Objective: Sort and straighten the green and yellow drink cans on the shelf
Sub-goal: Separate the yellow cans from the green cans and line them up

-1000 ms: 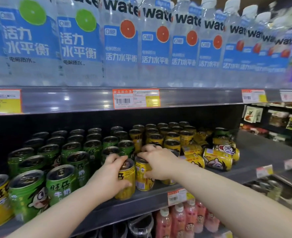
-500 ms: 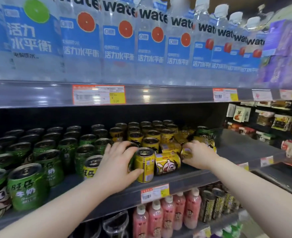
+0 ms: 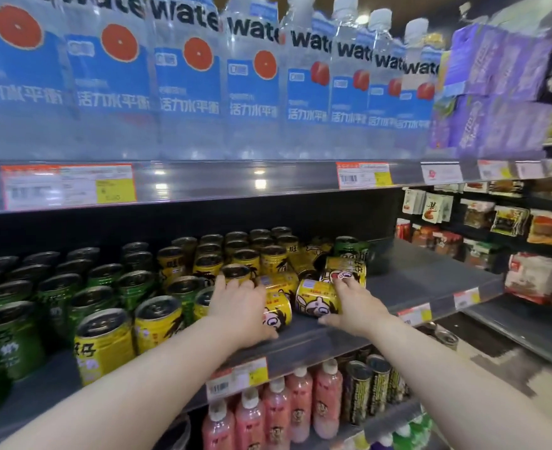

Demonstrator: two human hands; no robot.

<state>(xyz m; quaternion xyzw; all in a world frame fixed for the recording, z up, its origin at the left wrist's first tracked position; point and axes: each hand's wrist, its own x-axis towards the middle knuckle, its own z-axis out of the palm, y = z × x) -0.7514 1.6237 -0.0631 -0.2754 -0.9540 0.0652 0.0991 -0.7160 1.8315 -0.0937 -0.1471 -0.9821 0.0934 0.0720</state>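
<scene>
**Both hands on toppled yellow cans**

We see both hands on the middle shelf [image 3: 430, 280], among yellow cans lying on their sides. Our left hand [image 3: 239, 306] curls its fingers [image 3: 226, 287] over the left toppled can [image 3: 277, 315], with the thumb underneath near the shelf lip, so it has hold of it. Our right hand [image 3: 357, 303], at 3 o'clock from the left, clasps the right toppled can [image 3: 315, 298], fingers on top and thumb below. The two cans lie side by side near the shelf's front edge. At 12 o'clock from the right hand another yellow can [image 3: 346, 269] lies on its side, with a lone green can [image 3: 346, 246] just behind it. Upright yellow cans [image 3: 157, 323] stand at 9 o'clock of the left hand, and upright green cans [image 3: 57, 297] stand farther that way. Water bottles [image 3: 187, 92] fill the shelf at 12 o'clock, and pink bottles [image 3: 300, 401] stand at 6 o'clock.
</scene>
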